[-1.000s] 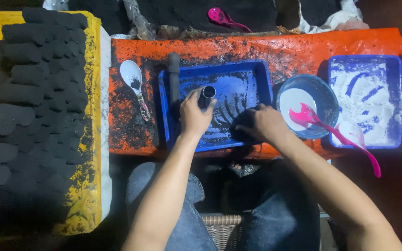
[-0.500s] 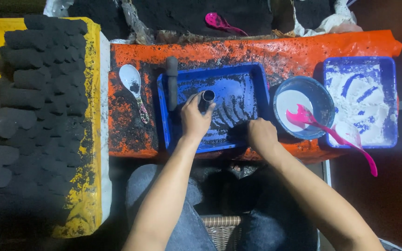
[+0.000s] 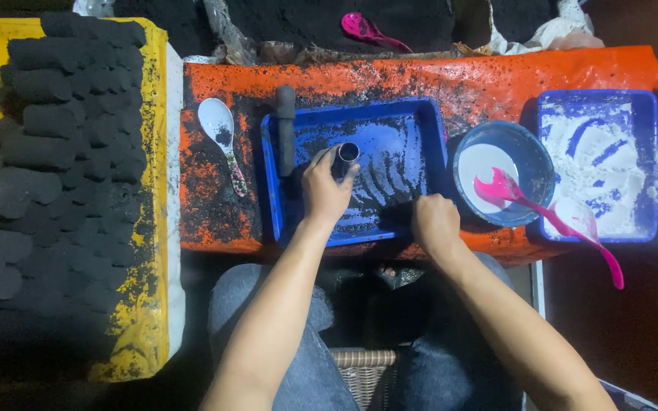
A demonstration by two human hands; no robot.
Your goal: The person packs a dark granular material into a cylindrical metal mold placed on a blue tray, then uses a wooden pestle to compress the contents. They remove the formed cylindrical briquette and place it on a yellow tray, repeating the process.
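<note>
Fingers of left hand (image 3: 327,190) wrap metal tube (image 3: 346,156) over blue tray (image 3: 428,122).

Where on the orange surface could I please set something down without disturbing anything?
Bare orange lies left of the middle blue tray, around the white spoon, and along the back edge. It is crowded between that tray, the bowl with its pink spoon and the powdered right tray.

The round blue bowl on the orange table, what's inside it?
The round blue bowl holds white powder, with the head of a pink plastic spoon resting in it. The spoon covers some powder, so what lies beneath it cannot be seen.
</note>
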